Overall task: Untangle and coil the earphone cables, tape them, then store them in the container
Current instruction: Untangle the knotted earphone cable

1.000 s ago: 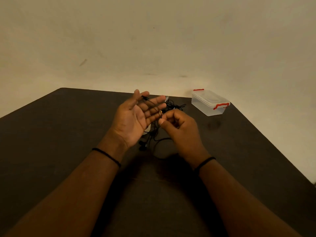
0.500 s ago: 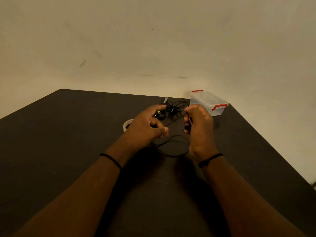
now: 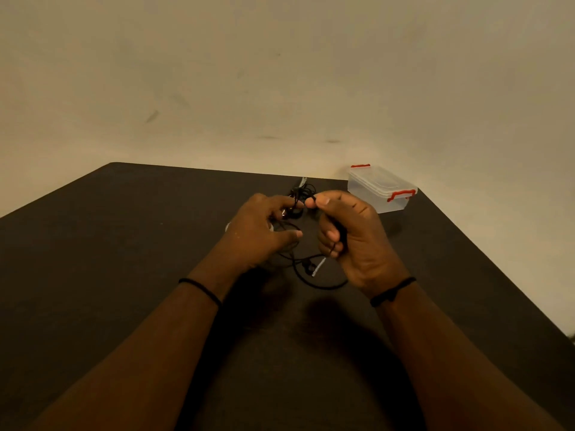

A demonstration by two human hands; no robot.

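A black earphone cable (image 3: 323, 284) loops on the dark table (image 3: 124, 244) between my hands, with a white-tipped end lying near its middle. My left hand (image 3: 258, 234) has its fingers curled around part of the cable, fingertips up by a black tangle (image 3: 300, 192). My right hand (image 3: 351, 231) pinches the cable between thumb and forefinger, and a strand runs down through its curled fingers. A clear plastic container (image 3: 381, 189) with red clips, lid shut, stands at the table's far right corner. A white tape roll (image 3: 228, 227) is mostly hidden behind my left hand.
The far edge of the table meets a plain beige wall (image 3: 280, 88). The table's right edge runs diagonally just past the container. Both my wrists wear thin black bands.
My left hand turned from palm-up and open to curled over the cable. Both hands have drawn closer at the fingertips near the tangle, and the loop on the table has shifted.
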